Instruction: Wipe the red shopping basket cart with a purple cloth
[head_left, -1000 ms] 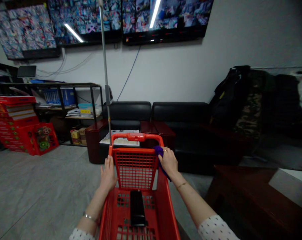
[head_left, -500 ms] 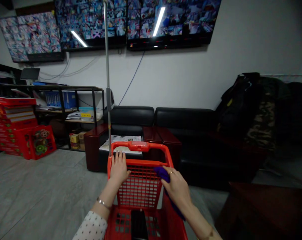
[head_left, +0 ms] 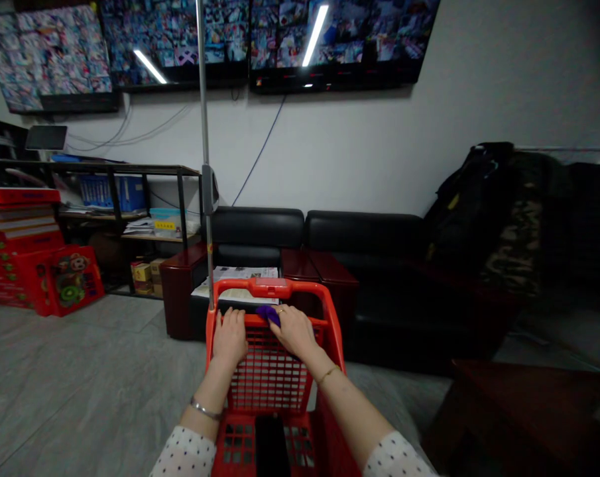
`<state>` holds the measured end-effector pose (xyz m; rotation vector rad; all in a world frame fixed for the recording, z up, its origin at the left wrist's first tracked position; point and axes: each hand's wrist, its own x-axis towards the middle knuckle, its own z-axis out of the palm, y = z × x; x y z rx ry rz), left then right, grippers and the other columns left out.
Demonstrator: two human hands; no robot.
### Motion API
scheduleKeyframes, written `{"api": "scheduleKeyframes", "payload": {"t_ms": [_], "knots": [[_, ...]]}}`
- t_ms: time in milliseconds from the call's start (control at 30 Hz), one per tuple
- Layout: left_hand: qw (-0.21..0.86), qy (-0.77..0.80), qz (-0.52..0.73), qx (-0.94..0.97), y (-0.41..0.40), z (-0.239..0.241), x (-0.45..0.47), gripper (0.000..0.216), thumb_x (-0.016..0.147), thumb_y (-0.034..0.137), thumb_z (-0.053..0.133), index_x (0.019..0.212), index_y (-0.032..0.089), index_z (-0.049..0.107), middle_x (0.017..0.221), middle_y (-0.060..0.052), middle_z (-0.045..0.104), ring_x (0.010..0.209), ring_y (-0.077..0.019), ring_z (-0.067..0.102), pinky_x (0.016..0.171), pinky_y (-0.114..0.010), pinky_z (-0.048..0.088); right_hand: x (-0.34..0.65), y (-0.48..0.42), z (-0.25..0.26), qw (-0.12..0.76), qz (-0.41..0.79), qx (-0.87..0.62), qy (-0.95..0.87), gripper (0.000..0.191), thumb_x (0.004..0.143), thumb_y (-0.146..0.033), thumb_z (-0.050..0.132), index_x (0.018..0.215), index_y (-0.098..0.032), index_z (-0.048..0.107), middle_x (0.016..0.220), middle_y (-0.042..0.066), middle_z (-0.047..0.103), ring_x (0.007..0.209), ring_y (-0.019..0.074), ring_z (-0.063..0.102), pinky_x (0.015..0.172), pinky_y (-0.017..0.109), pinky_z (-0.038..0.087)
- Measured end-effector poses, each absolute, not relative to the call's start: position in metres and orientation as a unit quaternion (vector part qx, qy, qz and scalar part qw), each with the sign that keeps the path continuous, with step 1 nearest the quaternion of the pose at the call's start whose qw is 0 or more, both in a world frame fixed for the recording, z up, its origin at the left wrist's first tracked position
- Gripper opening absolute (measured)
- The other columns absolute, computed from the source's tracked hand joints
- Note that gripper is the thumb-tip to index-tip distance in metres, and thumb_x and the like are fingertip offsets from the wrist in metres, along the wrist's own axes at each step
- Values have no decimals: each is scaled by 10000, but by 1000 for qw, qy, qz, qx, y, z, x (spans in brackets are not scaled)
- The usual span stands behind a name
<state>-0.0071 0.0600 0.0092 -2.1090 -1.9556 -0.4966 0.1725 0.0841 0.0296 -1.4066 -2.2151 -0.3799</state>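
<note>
A red plastic shopping cart (head_left: 274,374) with a grid back panel stands right in front of me. My left hand (head_left: 231,336) rests at the left end of the panel's top rail, its fingers curled over the edge. Bunched in my right hand (head_left: 296,329) is a purple cloth (head_left: 268,315), pressed against the same rail near its middle. The fingertips of that hand are partly hidden behind the rail. Above both hands arches the cart's handle (head_left: 272,285). A black oblong object (head_left: 271,444) lies in the cart's bottom, its kind unclear.
A metal pole (head_left: 203,119) rises from the cart's left corner. Behind stand black sofas (head_left: 260,228) with wooden armrests and newspapers (head_left: 244,273). Red boxes (head_left: 73,281) and a shelf (head_left: 155,169) are at left, a dark wooden table (head_left: 518,397) at lower right. Screens (head_left: 339,46) hang on the wall.
My right hand has moved left with the purple cloth, from the cart's right side to the middle of the rail. My left hand's fingers have curled more over the rail.
</note>
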Motion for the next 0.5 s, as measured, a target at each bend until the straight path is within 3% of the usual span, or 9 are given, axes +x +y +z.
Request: {"api": "scheduleKeyframes", "payload": {"t_ms": [200,367,500], "knots": [[90,-666,-157,-724,58,11,-4,775,708,245,679,1413,110,388,1483,-173,444,1441,-327,289,1206,-543,121,188,86,28,240,-168,-641,-710,290,945,-327,473,1016,-115,657,943,137,669,884,246,618,784,346,454],[105,-669,-157,-719,59,8,-5,773,705,220,671,1420,151,384,1487,-153,449,1448,-314,285,1203,-549,128,146,80,28,258,-160,-573,-761,345,951,-419,484,1050,-136,655,966,137,664,913,244,607,800,352,462],[95,-668,-162,-720,58,8,-11,780,705,205,670,1423,153,369,1490,-155,446,1452,-296,284,1208,-524,141,173,84,27,255,-154,-539,-788,332,969,-406,460,1108,-169,645,982,100,677,919,218,615,811,323,459]]}}
